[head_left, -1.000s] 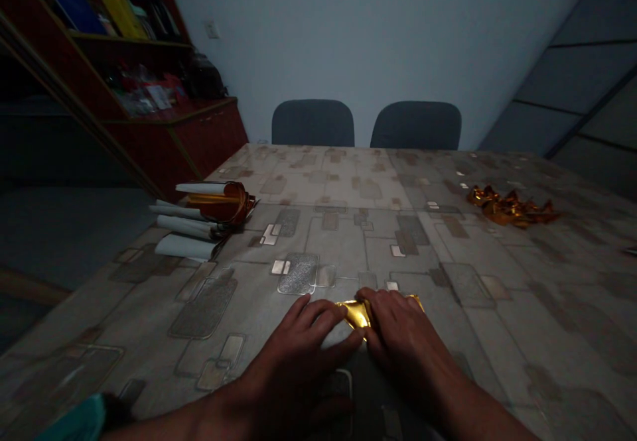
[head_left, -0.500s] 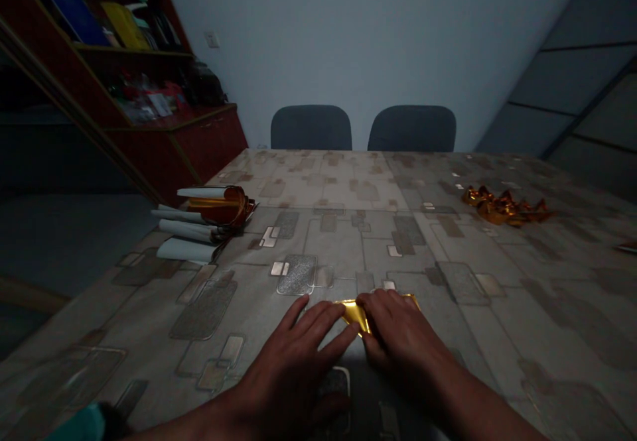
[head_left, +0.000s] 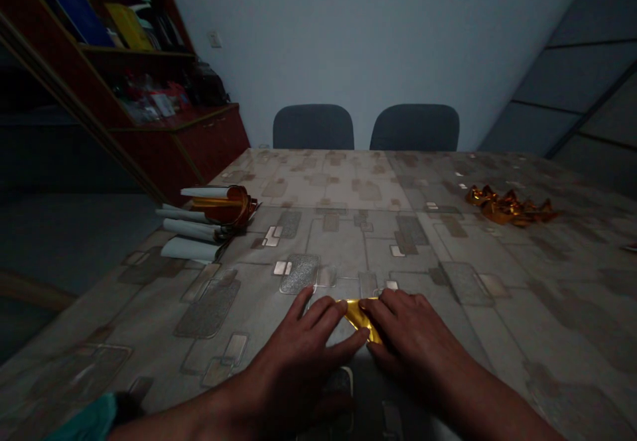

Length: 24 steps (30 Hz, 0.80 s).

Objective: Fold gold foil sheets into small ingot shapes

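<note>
A small piece of folded gold foil paper lies on the patterned tablecloth in front of me, mostly covered by my fingers. My left hand grips its left corner with the fingertips, one finger reaching over to the lower edge. From the other side my right hand holds the paper, its fingers curled over the top and the thumb at the lower edge. The foil's right part is hidden under that hand.
Rolled or folded foil sheets with pale backs lie at the table's left edge. Several folded gold foil pieces sit at the right. Two dark chairs stand behind the table. A red-brown cabinet rises on the left.
My left finger has slid slightly right along the foil's lower edge. My right fingers have shifted a little, covering the foil's right corner that showed before.
</note>
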{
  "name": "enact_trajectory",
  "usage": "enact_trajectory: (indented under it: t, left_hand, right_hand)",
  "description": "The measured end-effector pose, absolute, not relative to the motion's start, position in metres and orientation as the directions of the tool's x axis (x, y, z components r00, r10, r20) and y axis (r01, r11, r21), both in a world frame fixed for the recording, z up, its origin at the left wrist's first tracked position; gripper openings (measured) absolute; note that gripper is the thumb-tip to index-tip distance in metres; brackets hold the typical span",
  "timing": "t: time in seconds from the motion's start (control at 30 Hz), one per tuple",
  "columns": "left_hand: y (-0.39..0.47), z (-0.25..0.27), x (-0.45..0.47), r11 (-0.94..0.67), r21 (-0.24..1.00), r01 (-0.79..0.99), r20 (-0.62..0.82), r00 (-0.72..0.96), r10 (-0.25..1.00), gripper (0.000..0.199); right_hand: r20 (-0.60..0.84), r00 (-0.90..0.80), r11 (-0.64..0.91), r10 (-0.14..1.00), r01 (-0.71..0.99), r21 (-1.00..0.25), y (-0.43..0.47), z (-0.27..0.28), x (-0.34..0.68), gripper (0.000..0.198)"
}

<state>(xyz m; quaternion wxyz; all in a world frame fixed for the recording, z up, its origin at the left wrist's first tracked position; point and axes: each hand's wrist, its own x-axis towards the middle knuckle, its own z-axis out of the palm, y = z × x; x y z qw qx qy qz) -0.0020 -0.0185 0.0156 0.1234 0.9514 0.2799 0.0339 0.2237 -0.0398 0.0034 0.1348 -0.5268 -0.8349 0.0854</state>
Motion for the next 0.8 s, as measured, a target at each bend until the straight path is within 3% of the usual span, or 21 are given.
enact_trajectory:
  t: [0.07, 0.17, 0.23, 0.37, 0.5, 0.67, 0.8]
  left_hand:
    - [-0.018, 0.014, -0.002, -0.816, 0.253, 0.520, 0.017, 0.841, 0.541, 0.074]
    - [-0.018, 0.014, -0.002, -0.822, 0.251, 0.512, 0.030, 0.844, 0.535, 0.076]
    - [-0.019, 0.014, -0.002, -0.825, 0.252, 0.505, 0.039, 0.847, 0.530, 0.077]
    - [-0.019, 0.011, -0.003, -0.833, 0.243, 0.496, 0.045, 0.853, 0.521, 0.076]
    - [-0.018, 0.008, -0.003, -0.839, 0.224, 0.496, 0.048, 0.854, 0.517, 0.079]
    - [-0.009, 0.010, -0.007, -0.857, 0.203, 0.473, 0.082, 0.864, 0.496, 0.080]
    - [0.006, 0.015, -0.020, -0.867, 0.198, 0.457, 0.097, 0.871, 0.481, 0.066]
  right_hand:
    - [0.100, -0.427, 0.427, 0.899, 0.800, -0.421, -0.040, 0.013, 0.228, 0.039]
    - [0.089, -0.408, 0.386, 0.909, 0.742, -0.548, -0.036, 0.019, 0.229, 0.019]
    - [0.087, -0.420, 0.400, 0.903, 0.751, -0.526, -0.032, 0.017, 0.226, 0.015]
    - [0.089, -0.432, 0.434, 0.897, 0.830, -0.349, -0.027, 0.008, 0.220, 0.015]
    - [0.107, -0.367, 0.382, 0.924, 0.871, -0.309, -0.025, 0.006, 0.230, 0.030]
    - [0.158, -0.297, 0.336, 0.942, 0.842, -0.423, -0.017, 0.008, 0.254, 0.030]
    - [0.257, -0.207, 0.317, 0.944, 0.782, -0.536, -0.010, 0.012, 0.270, 0.025]
